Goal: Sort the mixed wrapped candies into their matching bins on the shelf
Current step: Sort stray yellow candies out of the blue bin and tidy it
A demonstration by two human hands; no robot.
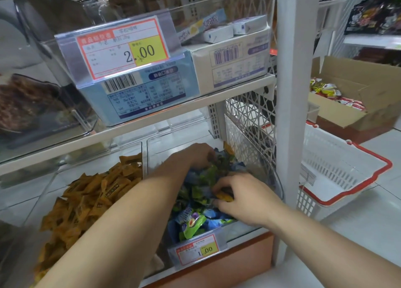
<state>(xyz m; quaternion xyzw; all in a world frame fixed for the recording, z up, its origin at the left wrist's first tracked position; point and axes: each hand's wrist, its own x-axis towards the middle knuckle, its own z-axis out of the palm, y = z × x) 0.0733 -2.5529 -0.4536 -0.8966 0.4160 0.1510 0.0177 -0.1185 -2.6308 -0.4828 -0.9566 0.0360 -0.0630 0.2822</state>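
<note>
The right hand [243, 198] rests in the clear bin [280, 185] of blue-green candies [195, 192], fingertips pinched on an orange candy [224, 196] whose long axis runs left-right, lying on the pile beneath the fingers. Deeper in, the left hand [195, 155] curls into the same pile; its grip cannot be determined. The orange-candy bin [138, 148] stands just left.

A clear bin [217, 135] on the low shelf is full of blue and green candies [195, 192], all piled up and crinkly. One orange candy [224, 196] lies among them, right under the fingers [219, 186] of the right hand. More of the blue and green ones sit under the fingers of the left hand [196, 155], farther back. Left of both hands, the next clear bin [130, 148] holds a big heap of orange candies [86, 201].
</note>
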